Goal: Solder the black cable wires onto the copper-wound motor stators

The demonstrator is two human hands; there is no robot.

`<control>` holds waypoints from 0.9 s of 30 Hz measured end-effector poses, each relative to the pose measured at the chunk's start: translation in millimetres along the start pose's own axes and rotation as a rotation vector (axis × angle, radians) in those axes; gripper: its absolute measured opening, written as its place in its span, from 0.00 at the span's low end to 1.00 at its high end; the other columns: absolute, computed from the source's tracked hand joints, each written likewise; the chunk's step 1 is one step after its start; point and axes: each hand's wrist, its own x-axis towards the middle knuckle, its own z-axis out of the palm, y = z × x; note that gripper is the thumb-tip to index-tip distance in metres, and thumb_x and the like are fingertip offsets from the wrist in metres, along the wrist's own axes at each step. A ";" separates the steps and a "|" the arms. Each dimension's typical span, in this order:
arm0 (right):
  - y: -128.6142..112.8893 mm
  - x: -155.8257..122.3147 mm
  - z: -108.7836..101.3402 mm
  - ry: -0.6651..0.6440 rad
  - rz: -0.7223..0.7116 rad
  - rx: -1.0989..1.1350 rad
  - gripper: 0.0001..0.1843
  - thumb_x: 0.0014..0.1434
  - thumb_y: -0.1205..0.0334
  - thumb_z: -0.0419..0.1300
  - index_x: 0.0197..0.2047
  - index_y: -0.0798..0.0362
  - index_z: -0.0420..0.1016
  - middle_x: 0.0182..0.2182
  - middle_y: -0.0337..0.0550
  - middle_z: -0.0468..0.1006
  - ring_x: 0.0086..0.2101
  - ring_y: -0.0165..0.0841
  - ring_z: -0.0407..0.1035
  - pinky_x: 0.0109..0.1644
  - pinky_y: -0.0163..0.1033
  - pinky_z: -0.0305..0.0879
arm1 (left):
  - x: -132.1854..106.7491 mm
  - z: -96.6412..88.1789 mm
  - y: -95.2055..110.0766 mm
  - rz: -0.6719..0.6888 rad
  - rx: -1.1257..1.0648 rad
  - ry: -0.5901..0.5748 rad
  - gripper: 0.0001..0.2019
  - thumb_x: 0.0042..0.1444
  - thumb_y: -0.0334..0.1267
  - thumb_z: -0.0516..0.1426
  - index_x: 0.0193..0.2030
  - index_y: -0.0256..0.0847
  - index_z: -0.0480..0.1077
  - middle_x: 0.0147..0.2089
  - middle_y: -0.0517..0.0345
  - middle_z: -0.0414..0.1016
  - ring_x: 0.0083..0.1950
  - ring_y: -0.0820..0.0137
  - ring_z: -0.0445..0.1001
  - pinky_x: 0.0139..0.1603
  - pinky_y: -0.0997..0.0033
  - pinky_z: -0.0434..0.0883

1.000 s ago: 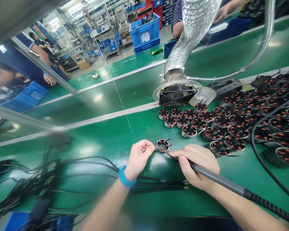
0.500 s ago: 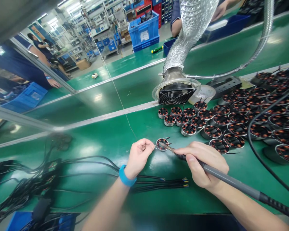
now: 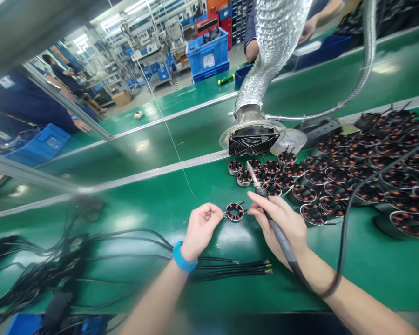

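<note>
My left hand (image 3: 204,227) is closed in a pinch at the left edge of a small round motor stator (image 3: 234,212) with copper windings in a metal ring. A thin solder wire (image 3: 172,142) hangs from above to this hand, and a short silvery end shows past the fingertips. In my right hand (image 3: 282,228) is a soldering iron (image 3: 277,235), held like a pen. Its tip points up and away, above the near stators of the group, apart from the one by my left hand. Short dark leads stick out on that stator's right side.
Many larger motor stators (image 3: 316,177) stand in rows at right. A fume duct (image 3: 253,142) with a fan grille hangs behind them. Black cables (image 3: 237,267) with stripped ends lie near the front. Iron cord (image 3: 345,232) crosses at right. Co-workers' arms (image 3: 310,28) show across the bench.
My right hand has swung the soldering iron up and off the stator, its tip now farther back. The left hand keeps its pinch in nearly the same place.
</note>
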 end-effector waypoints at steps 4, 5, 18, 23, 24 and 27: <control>-0.2 -5.7 7.1 -0.073 0.041 0.017 0.28 0.66 0.64 0.61 0.67 0.49 0.61 0.47 0.50 0.76 0.46 0.37 0.75 0.49 0.41 0.75 | -0.1 0.4 0.3 -0.022 -0.030 -0.009 0.12 0.52 0.43 0.63 0.29 0.36 0.71 0.24 0.62 0.65 0.24 0.79 0.57 0.27 0.76 0.55; 0.0 -8.4 8.1 -0.097 0.053 0.030 0.31 0.64 0.63 0.62 0.68 0.49 0.59 0.50 0.52 0.74 0.49 0.39 0.74 0.51 0.43 0.75 | -0.1 0.5 0.6 -0.028 -0.040 -0.007 0.12 0.52 0.43 0.63 0.29 0.36 0.71 0.24 0.63 0.65 0.24 0.79 0.56 0.26 0.76 0.54; 7.7 -26.7 32.0 -0.223 0.179 0.196 0.31 0.64 0.64 0.60 0.68 0.43 0.58 0.54 0.51 0.70 0.45 0.38 0.76 0.51 0.46 0.78 | 1.2 -9.8 6.7 -0.022 -0.064 -0.152 0.16 0.53 0.48 0.65 0.34 0.34 0.74 0.26 0.61 0.66 0.24 0.79 0.56 0.25 0.76 0.53; -2.0 -18.9 35.2 -0.284 0.134 0.196 0.31 0.65 0.66 0.59 0.69 0.44 0.55 0.54 0.52 0.70 0.49 0.40 0.74 0.51 0.46 0.76 | 3.3 -13.3 6.6 0.105 0.121 -0.131 0.14 0.57 0.46 0.64 0.32 0.34 0.76 0.32 0.54 0.74 0.32 0.73 0.68 0.36 0.73 0.65; -3.2 -16.5 33.9 -0.279 0.139 0.213 0.32 0.65 0.66 0.60 0.68 0.45 0.56 0.53 0.51 0.70 0.49 0.40 0.74 0.52 0.46 0.76 | 3.6 -13.6 6.5 0.114 0.140 -0.130 0.14 0.57 0.46 0.63 0.33 0.34 0.77 0.33 0.53 0.75 0.34 0.71 0.69 0.37 0.72 0.66; -6.7 -7.9 28.2 -0.234 0.146 0.261 0.31 0.63 0.67 0.61 0.66 0.47 0.58 0.52 0.50 0.71 0.49 0.39 0.73 0.54 0.46 0.74 | 3.7 -13.5 7.1 0.123 0.156 -0.135 0.13 0.58 0.45 0.63 0.34 0.34 0.77 0.35 0.52 0.76 0.36 0.70 0.72 0.40 0.71 0.68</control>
